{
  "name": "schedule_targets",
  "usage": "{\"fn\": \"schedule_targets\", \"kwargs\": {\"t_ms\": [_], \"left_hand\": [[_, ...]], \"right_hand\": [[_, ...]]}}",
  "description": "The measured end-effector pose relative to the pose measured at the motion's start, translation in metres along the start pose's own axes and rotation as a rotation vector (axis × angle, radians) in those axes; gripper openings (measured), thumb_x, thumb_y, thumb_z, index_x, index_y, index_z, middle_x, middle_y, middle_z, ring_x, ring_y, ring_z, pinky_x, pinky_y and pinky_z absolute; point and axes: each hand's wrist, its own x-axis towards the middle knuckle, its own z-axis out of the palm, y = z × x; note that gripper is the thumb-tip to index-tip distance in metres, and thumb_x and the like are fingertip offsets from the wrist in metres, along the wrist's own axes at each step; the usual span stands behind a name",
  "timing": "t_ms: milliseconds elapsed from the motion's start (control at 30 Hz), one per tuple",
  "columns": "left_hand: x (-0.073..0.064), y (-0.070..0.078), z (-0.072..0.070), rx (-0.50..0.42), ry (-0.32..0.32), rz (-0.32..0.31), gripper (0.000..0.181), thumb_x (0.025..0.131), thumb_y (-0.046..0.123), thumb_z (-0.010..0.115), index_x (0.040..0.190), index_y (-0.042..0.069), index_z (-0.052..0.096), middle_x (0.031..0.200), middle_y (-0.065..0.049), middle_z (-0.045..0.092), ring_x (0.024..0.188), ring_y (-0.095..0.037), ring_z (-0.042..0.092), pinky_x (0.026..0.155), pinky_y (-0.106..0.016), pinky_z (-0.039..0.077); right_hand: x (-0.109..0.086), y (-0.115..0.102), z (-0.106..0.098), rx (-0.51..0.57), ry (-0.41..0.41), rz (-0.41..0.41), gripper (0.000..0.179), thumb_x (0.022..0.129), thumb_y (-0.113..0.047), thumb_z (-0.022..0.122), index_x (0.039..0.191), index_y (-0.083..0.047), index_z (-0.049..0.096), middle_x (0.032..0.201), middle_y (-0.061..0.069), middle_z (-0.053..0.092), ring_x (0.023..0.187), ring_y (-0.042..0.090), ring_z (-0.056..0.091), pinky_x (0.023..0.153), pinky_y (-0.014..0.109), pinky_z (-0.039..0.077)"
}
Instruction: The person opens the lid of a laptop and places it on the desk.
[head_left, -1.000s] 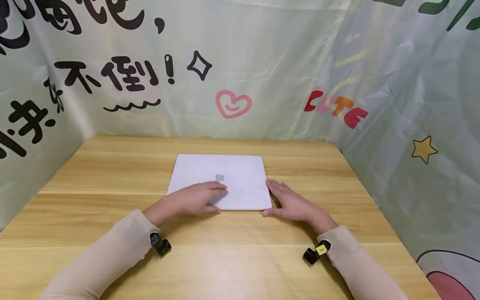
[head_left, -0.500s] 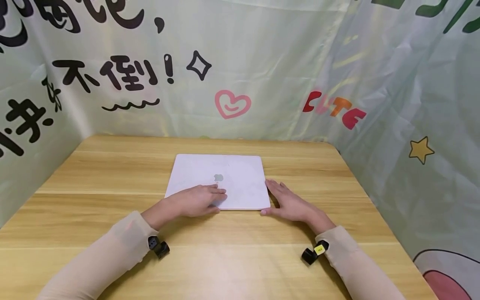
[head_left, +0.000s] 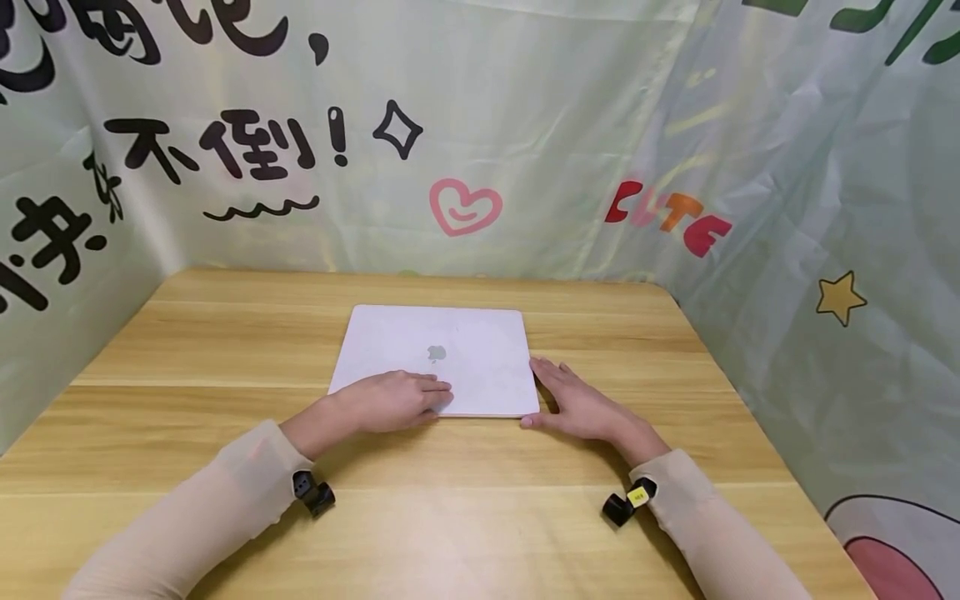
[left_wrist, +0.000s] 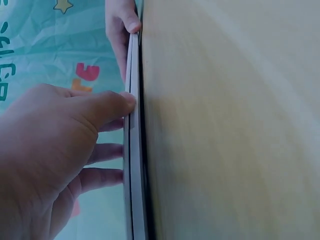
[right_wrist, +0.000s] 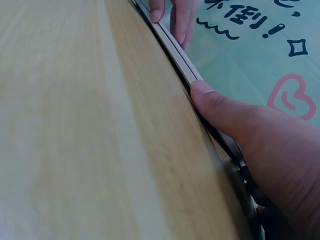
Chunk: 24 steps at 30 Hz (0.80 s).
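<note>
Left hand (head_left: 390,402) lies flat on the lid of the closed white laptop (head_left: 457,350), fingers straight, thumb (left_wrist: 107,107) set against the near front edge; grip released, pressing rather than grasping. Right hand (head_left: 581,408) rests on the wooden surface (head_left: 480,517) just beside the laptop's right near corner, thumb (right_wrist: 210,97) touching that edge, fingers extended, nothing clasped. The laptop lies shut near the middle of the surface, slightly toward the far side. Risk noted: with the left palm bearing down on the lid, any prying at the edge could slide the whole machine instead, or a thumb could slip off the thin seam.
</note>
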Motion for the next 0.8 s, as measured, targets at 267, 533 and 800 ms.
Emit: {"fn": "schedule_targets", "kwargs": {"t_ms": [267, 533, 800], "left_hand": [[-0.0030, -0.0039, 0.0002, 0.079, 0.162, 0.094, 0.029, 0.089, 0.017, 0.072, 0.115, 0.005, 0.069, 0.119, -0.008, 0.068, 0.105, -0.020, 0.067, 0.081, -0.030, 0.056], [-0.0049, -0.0064, -0.0052, 0.069, 0.253, 0.100, 0.029, 0.089, 0.011, 0.071, 0.117, 0.003, 0.068, 0.117, -0.007, 0.068, 0.101, -0.021, 0.068, 0.081, -0.031, 0.056], [-0.0070, -0.0098, -0.0065, 0.057, 0.316, 0.045, 0.034, 0.087, 0.013, 0.074, 0.119, 0.004, 0.069, 0.116, -0.006, 0.070, 0.102, -0.020, 0.068, 0.081, -0.031, 0.056]], "right_hand": [[0.0004, 0.0011, 0.0010, 0.013, 0.015, -0.002, 0.108, 0.085, -0.069, 0.058, 0.155, 0.001, 0.014, 0.159, 0.020, 0.020, 0.146, 0.032, 0.018, 0.118, 0.047, 0.010], [0.0031, 0.0038, 0.0028, 0.038, 0.061, -0.064, 0.100, 0.087, -0.064, 0.060, 0.158, -0.010, 0.014, 0.158, 0.012, 0.026, 0.145, 0.028, 0.024, 0.117, 0.053, 0.010], [0.0031, 0.0012, 0.0008, 0.025, 0.043, -0.059, 0.098, 0.088, -0.064, 0.059, 0.158, -0.011, 0.015, 0.160, 0.015, 0.021, 0.145, 0.029, 0.022, 0.117, 0.053, 0.009]]}}
